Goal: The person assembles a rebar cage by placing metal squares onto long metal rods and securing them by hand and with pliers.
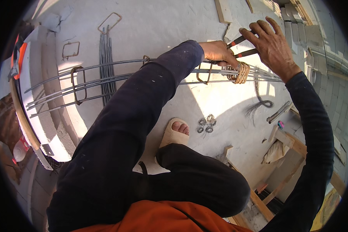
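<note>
My right hand [272, 46] grips the spread black-and-red handles of a pair of pincers [245, 52]; the tool's head is hidden behind my left hand. My left hand [219, 52] is bent down at the reinforcing bars [137, 74], fingers closed beside the pincers; what they pinch is hidden. The long steel bars run left to right as a cage through several rectangular wire stirrups [74, 86]. Just right of my left hand, a tight bunch of rusty stirrups [242, 73] sits around the bars.
Loose bars [107, 65] lie under the cage, with single stirrups [70, 50] nearby. Wire coils [207, 123] and a bundle of tie wire [261, 105] are on the concrete floor. A handsaw [42, 157] leans by pale blocks at left; a timber frame [292, 142] stands at right.
</note>
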A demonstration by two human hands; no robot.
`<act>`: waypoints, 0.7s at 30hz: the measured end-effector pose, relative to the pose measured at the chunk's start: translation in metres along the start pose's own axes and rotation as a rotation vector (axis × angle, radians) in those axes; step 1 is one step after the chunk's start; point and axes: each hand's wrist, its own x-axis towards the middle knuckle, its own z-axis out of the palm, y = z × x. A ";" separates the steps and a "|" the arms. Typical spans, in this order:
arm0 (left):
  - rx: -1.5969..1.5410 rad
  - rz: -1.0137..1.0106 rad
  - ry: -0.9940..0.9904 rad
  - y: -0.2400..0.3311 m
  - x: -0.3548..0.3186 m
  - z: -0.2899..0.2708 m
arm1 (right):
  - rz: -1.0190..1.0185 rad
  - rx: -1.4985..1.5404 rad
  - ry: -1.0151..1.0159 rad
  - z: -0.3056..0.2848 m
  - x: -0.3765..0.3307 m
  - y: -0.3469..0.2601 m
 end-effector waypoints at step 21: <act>0.102 0.148 -0.197 0.042 -0.004 -0.018 | -0.037 -0.012 0.000 -0.064 -0.010 -0.014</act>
